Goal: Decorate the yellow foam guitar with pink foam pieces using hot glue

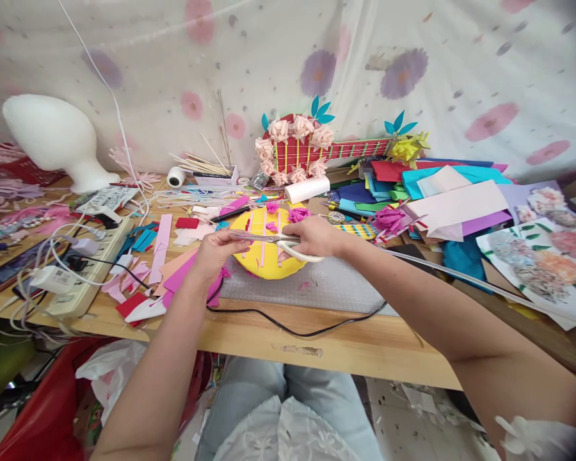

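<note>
My right hand (320, 235) grips a pair of scissors (265, 237) by its white handles, with the blades pointing left. My left hand (217, 251) is closed in a pinch at the blade tips; whatever lies between its fingers is too small to make out. Below both hands is a round yellow piece (281, 267), decorated with pink strips and magenta paper flowers (298, 214). Part of it is hidden by the scissors and hands. It rests on a grey cutting mat (326, 285). Magenta paper (182, 278) lies beside my left wrist.
Behind stands a red guitar-shaped piece (355, 150) with pale roses. Coloured sheets (456, 202) pile up on the right. A power strip (89, 269) with tangled cables and a white foam head (52, 137) are on the left. A black cable (288, 330) crosses the table's front.
</note>
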Tool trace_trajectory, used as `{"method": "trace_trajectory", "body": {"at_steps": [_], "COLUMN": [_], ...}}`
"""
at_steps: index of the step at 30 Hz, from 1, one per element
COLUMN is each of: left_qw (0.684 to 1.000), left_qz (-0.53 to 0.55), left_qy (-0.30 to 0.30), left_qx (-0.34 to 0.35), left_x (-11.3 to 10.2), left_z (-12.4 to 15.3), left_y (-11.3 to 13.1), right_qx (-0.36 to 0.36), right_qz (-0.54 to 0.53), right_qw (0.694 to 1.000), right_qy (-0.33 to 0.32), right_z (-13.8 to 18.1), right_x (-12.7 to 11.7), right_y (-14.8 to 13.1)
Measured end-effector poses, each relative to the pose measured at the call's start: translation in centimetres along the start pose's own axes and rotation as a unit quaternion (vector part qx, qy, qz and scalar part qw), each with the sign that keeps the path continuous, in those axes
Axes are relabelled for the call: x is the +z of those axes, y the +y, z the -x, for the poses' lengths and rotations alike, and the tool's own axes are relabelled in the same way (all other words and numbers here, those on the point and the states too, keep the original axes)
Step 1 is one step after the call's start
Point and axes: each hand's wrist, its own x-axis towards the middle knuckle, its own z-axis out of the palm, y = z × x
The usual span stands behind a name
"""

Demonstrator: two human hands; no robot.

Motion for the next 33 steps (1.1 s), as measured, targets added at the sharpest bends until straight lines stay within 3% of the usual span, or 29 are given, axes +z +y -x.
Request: {"method": "trace_trajectory", "body": {"at_steps": [6,9,11,13,16,22,33], "left_qw": [1.000,1.000,0.999,0.997,0.994,0.994,0.994], "left_qz": [-0.023,-0.012,0.011,0.037,0.067,0.072,0.010], "left_qy": [0.008,0.014,0.030,0.046,0.057,0.065,0.096], "left_qx": [0.004,-0.007,-0.025,-0.045,-0.062,-0.060,-0.055], "left_x": [-0.6,-0.4,-0.1,0.4,0.9,1.4,2.3], "left_z": [0.4,0.7,0.8,0.8,0.7,0.6,-0.3], "left_y": [0.5,0.6,0.6,0.4,0.0,-0.2,-0.7], "right_qx": [-0.022,-0.007,0.010,0.020,0.045,0.090,0.123], "right_qz": [-0.031,-0.156,-0.303,-0.438,-0.545,-0.605,-0.603], "right_qw": [0.999,0.987,0.953,0.899,0.836,0.785,0.772], "right_qy": [0.022,0.038,0.028,0.024,0.053,0.098,0.155], "right_z": [-1.0,-1.8,-2.3,-2.9,-3.5,-4.0,-4.2], "right_x": [-0.3,-0.1,0.2,0.7,1.5,2.6,3.2], "right_y": [0.2,-0.4,-1.2,-2.2,-3.5,-3.7,-3.1]}}
